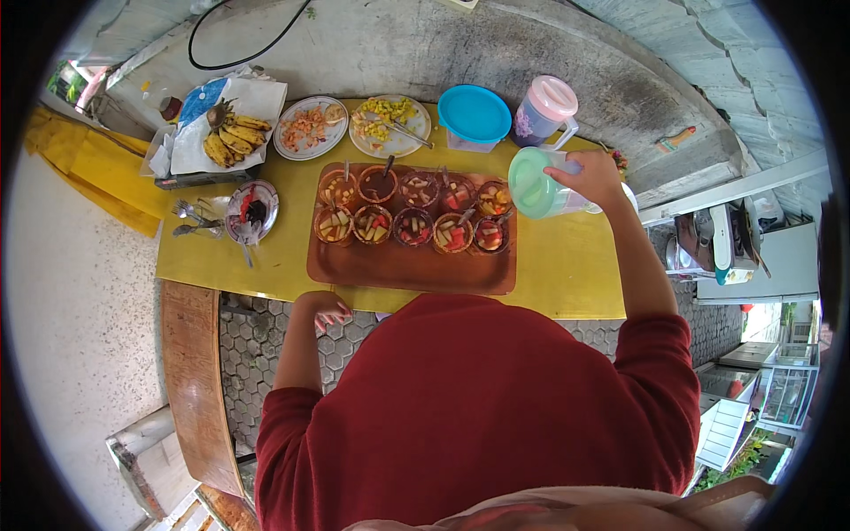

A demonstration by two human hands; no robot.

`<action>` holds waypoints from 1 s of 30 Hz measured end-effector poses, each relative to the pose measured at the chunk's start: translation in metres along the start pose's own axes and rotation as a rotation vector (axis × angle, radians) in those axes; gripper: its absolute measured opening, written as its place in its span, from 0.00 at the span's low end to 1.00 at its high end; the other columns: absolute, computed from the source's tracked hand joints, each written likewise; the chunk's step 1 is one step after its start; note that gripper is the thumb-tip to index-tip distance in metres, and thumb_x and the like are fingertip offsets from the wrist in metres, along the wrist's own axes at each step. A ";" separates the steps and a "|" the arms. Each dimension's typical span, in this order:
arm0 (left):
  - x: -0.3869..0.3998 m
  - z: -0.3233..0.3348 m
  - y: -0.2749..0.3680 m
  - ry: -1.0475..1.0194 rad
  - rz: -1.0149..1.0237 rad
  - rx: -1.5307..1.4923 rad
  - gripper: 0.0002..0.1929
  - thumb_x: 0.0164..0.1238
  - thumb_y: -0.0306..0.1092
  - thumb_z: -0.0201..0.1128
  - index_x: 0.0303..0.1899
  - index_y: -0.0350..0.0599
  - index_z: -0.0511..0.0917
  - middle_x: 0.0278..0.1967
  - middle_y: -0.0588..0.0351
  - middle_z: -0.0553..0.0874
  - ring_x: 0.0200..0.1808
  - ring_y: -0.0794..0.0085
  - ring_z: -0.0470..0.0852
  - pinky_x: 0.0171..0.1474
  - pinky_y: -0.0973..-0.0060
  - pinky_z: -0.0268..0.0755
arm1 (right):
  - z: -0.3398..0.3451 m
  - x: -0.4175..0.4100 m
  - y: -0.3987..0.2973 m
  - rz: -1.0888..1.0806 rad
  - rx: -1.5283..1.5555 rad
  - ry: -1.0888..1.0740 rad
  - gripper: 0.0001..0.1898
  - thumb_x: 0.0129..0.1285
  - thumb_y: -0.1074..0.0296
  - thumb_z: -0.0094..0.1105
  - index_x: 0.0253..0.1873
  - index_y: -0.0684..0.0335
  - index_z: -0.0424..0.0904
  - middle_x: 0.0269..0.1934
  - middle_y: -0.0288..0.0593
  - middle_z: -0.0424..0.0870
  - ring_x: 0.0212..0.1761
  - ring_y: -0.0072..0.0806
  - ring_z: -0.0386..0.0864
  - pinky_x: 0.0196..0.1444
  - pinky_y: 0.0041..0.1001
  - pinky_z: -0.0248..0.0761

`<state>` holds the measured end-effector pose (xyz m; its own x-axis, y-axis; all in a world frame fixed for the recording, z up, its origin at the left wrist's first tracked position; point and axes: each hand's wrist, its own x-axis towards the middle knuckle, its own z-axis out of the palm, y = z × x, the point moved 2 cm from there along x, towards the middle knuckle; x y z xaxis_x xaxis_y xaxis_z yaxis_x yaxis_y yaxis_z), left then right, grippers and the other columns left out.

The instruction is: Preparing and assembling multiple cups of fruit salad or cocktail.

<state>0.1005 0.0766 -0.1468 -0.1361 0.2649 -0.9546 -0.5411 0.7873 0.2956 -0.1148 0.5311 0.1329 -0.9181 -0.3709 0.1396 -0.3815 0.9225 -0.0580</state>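
Note:
My right hand [588, 174] grips a clear plastic pitcher [565, 201] with a pale green lid [533, 182]. The pitcher leans left, its lid close to the right side of a brown tray [412, 269]. Two rows of glasses stand on that tray, holding cut fruit in liquid, several with spoons in them. One back-row glass [378, 184] shows mostly dark liquid. Nearest the lid is a glass of yellowish fruit [495, 198]. At the table's front edge, left of the tray, my left hand [323, 308] hangs with loosely spread fingers and holds nothing.
Behind the tray stand a plate of orange-red pieces [309, 129], a plate of yellow pieces [390, 126], a blue-lidded container [474, 114] and a pink-lidded pitcher [548, 109]. Bananas [236, 139] and a small stained plate [252, 212] lie left. A concrete wall [398, 46] borders the yellow table [564, 265].

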 end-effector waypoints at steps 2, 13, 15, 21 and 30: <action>-0.012 -0.014 -0.009 0.102 0.055 -0.162 0.18 0.65 0.42 0.56 0.55 0.56 0.75 0.52 0.57 0.78 0.55 0.61 0.74 0.45 0.62 0.79 | -0.001 0.000 0.003 0.001 0.008 0.014 0.29 0.48 0.36 0.62 0.25 0.64 0.78 0.19 0.49 0.76 0.24 0.45 0.76 0.29 0.37 0.68; -0.086 -0.038 -0.022 0.657 0.410 -0.669 0.19 0.69 0.43 0.53 0.59 0.52 0.70 0.50 0.60 0.80 0.52 0.71 0.76 0.49 0.67 0.74 | 0.010 -0.016 0.053 0.167 0.456 0.061 0.24 0.52 0.48 0.66 0.23 0.67 0.75 0.14 0.38 0.68 0.17 0.19 0.63 0.21 0.26 0.59; -0.089 -0.036 -0.017 0.686 0.456 -0.712 0.19 0.69 0.42 0.52 0.59 0.52 0.70 0.50 0.61 0.80 0.51 0.71 0.76 0.49 0.67 0.73 | 0.008 -0.027 0.052 0.163 0.581 0.052 0.23 0.53 0.51 0.67 0.23 0.68 0.73 0.14 0.33 0.66 0.19 0.16 0.59 0.21 0.23 0.56; -0.092 -0.038 -0.006 0.742 0.581 -0.809 0.20 0.69 0.43 0.53 0.60 0.53 0.69 0.50 0.62 0.79 0.48 0.76 0.75 0.47 0.73 0.71 | 0.019 -0.055 0.047 0.124 0.566 0.077 0.22 0.52 0.50 0.68 0.25 0.68 0.76 0.15 0.35 0.69 0.18 0.18 0.62 0.21 0.25 0.58; -0.089 -0.045 0.009 0.850 0.665 -0.866 0.19 0.71 0.43 0.50 0.61 0.54 0.68 0.53 0.61 0.77 0.45 0.77 0.75 0.44 0.76 0.71 | -0.004 -0.077 -0.025 0.039 0.139 0.097 0.27 0.47 0.40 0.65 0.20 0.64 0.76 0.15 0.47 0.73 0.18 0.42 0.73 0.23 0.34 0.66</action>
<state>0.0701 0.0347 -0.0614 -0.8592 -0.2134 -0.4651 -0.4705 -0.0279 0.8820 -0.0342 0.5371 0.1277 -0.9203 -0.3168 0.2293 -0.3631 0.9100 -0.2001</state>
